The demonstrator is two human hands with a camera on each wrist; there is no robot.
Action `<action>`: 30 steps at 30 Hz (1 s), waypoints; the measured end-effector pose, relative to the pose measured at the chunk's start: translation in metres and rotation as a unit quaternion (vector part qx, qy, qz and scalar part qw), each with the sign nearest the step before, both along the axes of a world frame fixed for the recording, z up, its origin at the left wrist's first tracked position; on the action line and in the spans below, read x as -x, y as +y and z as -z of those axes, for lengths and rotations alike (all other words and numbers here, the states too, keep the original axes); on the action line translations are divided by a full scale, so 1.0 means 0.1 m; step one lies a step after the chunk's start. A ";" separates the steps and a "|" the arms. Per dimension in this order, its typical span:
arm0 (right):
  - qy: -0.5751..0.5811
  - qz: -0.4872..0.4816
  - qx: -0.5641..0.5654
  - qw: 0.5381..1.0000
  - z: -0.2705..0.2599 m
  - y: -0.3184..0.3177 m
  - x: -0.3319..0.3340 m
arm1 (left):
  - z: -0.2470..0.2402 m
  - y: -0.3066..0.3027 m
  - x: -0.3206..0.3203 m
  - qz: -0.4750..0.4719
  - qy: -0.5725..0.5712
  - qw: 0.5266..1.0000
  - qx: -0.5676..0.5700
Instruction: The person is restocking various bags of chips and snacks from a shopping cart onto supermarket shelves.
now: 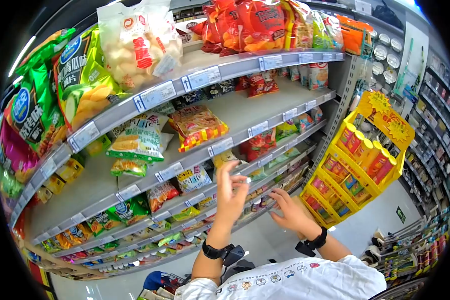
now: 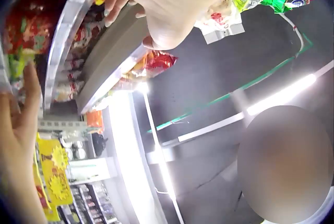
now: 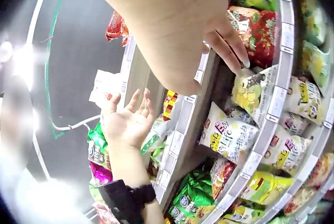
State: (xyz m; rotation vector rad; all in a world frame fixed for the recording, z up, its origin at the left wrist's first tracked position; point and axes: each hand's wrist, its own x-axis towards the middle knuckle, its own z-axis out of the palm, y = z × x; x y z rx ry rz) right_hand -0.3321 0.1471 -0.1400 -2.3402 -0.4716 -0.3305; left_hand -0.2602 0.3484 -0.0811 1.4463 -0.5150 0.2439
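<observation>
My left hand point(image 1: 232, 194) is raised in front of the snack shelves, palm up with fingers loosely bent and nothing held. A ring-like white spot shows on one finger. To its right my right hand point(image 1: 291, 214) reaches toward the lower shelves with its fingers extended and nothing in them. In the right wrist view, the right fingertips point(image 3: 244, 59) overlap the area by a yellow-and-white snack bag point(image 3: 251, 94) and a red snack bag point(image 3: 255, 33). A red-and-yellow bag point(image 1: 197, 127) and a white-and-green bag point(image 1: 137, 140) lie on the middle shelf, left of the left hand.
Large chip bags point(image 1: 87, 75) and a big white bag point(image 1: 140, 42) stand on the top shelf. Price labels line the shelf edges point(image 1: 220, 146). A yellow display rack point(image 1: 330, 192) with canisters stands at the right. Below, a basket-like heap point(image 1: 160, 282) sits near the body.
</observation>
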 end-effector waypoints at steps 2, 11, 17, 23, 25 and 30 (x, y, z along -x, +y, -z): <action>-0.005 0.002 0.035 0.999 -0.12 0.12 -0.36 | -0.01 0.18 -0.28 -0.095 -0.020 0.995 -0.017; 0.010 -0.084 -0.204 0.975 -0.42 0.32 -1.82 | -0.19 0.72 -0.90 -0.295 -0.027 0.941 -0.165; 0.009 -0.101 -0.212 0.972 -0.81 0.44 -2.24 | -0.16 0.73 -1.17 -0.363 0.022 0.918 -0.159; 0.043 -0.159 -0.085 0.983 -0.86 0.37 -2.62 | -0.17 0.66 -1.34 -0.469 0.052 0.857 -0.207; 0.058 -0.178 -0.063 0.980 -0.87 0.34 -2.68 | -0.17 0.59 -1.33 -0.495 0.047 0.838 -0.223; 0.081 -0.213 -0.076 0.971 -0.79 0.26 -2.85 | -0.27 0.50 -1.35 -0.521 0.061 0.816 -0.244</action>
